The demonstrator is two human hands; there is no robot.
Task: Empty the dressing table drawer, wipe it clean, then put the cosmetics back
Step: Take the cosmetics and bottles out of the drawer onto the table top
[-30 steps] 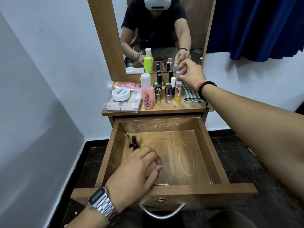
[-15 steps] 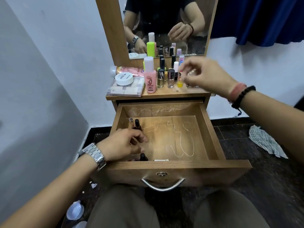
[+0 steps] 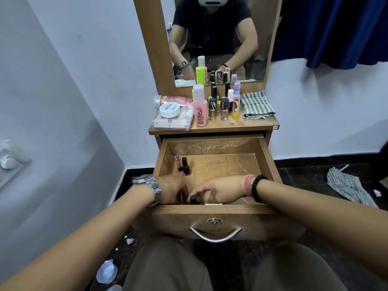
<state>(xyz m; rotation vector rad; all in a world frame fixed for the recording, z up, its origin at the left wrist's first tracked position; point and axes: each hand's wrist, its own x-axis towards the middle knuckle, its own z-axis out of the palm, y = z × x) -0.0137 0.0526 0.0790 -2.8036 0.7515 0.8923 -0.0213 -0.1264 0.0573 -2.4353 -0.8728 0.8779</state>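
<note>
The wooden drawer (image 3: 270, 164) is pulled open, its floor marked with white squiggles. Two small dark bottles (image 3: 184, 166) stand at its back left. Both my hands are down in the front left corner. My right hand (image 3: 220, 189) pinches the top of a black-capped bottle (image 3: 193, 199) that stands against the front wall. Beside it, my left hand (image 3: 171, 191) has its fingers curled downward, and whatever is under them is hidden. On the tabletop (image 3: 252, 123) remain a pink bottle (image 3: 199, 111), a white jar (image 3: 169, 110), a clear pouch (image 3: 171, 123) and several nail polish bottles (image 3: 224, 109).
A folded checked cloth (image 3: 256, 104) lies at the tabletop's right end, below the mirror (image 3: 220, 34). Another cloth (image 3: 349, 186) lies on the dark floor to the right. A plastic lid (image 3: 107, 271) sits on the floor at the left. A wall stands close on the left.
My right hand left the bottles on the tabletop and came down into the drawer's front left corner. My left hand drew back from the back-left bottles to the same corner.
</note>
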